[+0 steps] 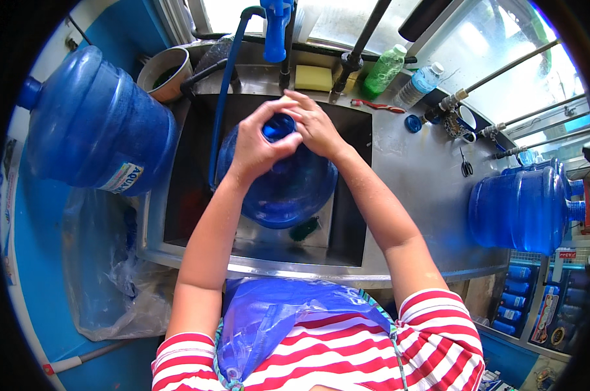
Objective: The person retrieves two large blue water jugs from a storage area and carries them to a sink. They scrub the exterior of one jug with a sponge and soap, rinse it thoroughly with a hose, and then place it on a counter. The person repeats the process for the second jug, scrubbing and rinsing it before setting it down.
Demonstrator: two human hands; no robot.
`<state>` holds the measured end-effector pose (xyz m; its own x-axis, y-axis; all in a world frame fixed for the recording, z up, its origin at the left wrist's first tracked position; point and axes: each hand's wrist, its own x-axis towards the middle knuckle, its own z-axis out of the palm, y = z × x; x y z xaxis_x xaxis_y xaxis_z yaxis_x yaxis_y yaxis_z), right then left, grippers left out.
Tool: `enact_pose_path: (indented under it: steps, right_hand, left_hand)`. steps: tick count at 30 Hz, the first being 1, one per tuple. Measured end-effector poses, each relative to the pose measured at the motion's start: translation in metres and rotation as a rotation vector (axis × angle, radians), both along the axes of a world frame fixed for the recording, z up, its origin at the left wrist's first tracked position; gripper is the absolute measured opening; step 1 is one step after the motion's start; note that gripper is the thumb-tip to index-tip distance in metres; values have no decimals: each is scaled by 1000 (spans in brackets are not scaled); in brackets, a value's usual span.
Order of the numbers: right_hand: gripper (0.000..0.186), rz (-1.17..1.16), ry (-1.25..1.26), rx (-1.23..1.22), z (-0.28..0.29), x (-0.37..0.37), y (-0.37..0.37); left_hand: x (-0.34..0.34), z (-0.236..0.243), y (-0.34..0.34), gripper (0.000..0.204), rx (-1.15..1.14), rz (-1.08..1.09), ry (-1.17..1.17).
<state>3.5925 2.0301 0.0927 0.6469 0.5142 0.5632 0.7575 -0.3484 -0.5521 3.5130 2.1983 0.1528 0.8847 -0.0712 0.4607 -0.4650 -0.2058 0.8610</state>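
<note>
A blue jug in a steel sink, seen from above. One large blue jug (288, 195) is standing in the sink (355, 202), its mouth facing up toward the wearer; whether it is leaning is remaining unclear. The left hand (254, 144) is curving its thumb and fingers in a ring about the jug's neck, while the right hand (313, 124) is resting its fingers against those of the left at the far side of the mouth. The hands are hiding the contact, so one cannot tell whether the right fingers are pinching anything.

Progress, as judged: the jug is already occupying the sink and its mouth appears to be lying uncapped; handling at the neck is seemingly under way and unfinished. Nothing visible is showing how much is remaining.

Counts: one other large jug (89, 124) is lying on its side at the left; at least two blue jugs (513, 212) are lying at the right. Along the far edge, one yellow sponge (313, 77), one green bottle (384, 72) and one clear bottle (420, 86) are standing or resting. One red-handled brush (378, 106), one small blue cap (413, 124) and one pair of scissors (465, 165) are lying on the counter (431, 182).
</note>
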Motion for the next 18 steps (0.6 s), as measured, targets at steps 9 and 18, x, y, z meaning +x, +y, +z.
enact_pose_path:
  steps: [9, 18]
  right_hand:
    - [30, -214, 10, 107, 11, -78, 42]
    - [19, -417, -158, -1, 2, -84, 44]
  left_hand:
    - [59, -40, -7, 71, -75, 745, -144]
    - [55, -30, 1, 46, -146, 551, -6]
